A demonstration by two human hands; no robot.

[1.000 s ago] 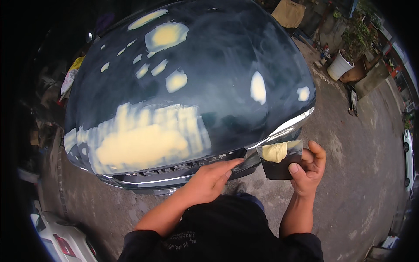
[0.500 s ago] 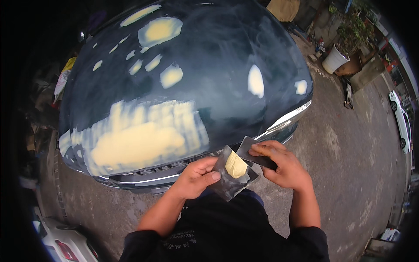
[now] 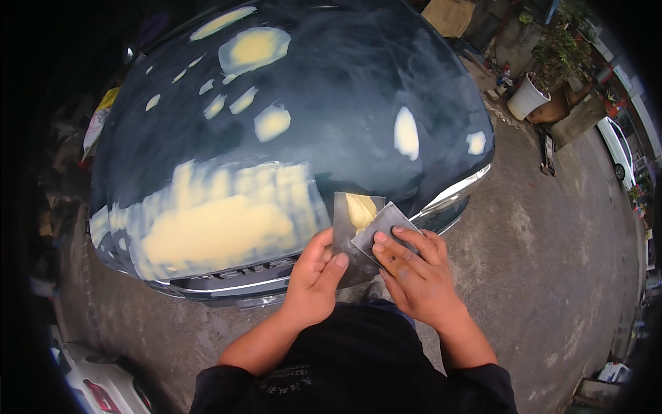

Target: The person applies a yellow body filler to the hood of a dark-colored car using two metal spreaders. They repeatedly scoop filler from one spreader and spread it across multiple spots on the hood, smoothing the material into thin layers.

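My left hand [image 3: 314, 283] grips a flat rectangular plate [image 3: 348, 259] carrying a lump of pale yellow putty [image 3: 358, 210]. My right hand [image 3: 420, 279] holds a grey square spreader [image 3: 387, 221] over the plate's right part, against the putty, fingertips pressed on it. Both are just above the front edge of a dark car hood [image 3: 345, 90]. The hood bears a large cream putty patch [image 3: 207, 231] at front left and several smaller patches [image 3: 254, 48].
The car's grille and bumper [image 3: 227, 286] lie below the hood. A white plant pot [image 3: 525, 102], boards [image 3: 579, 117] and a white car [image 3: 617, 152] are at the right. Another light-coloured car [image 3: 100, 372] is at lower left, bagged items [image 3: 100, 121] at left.
The putty plate has passed from my right hand to my left. My right hand took up the spreader, and both hands have come together, the spreader now lying across the plate.
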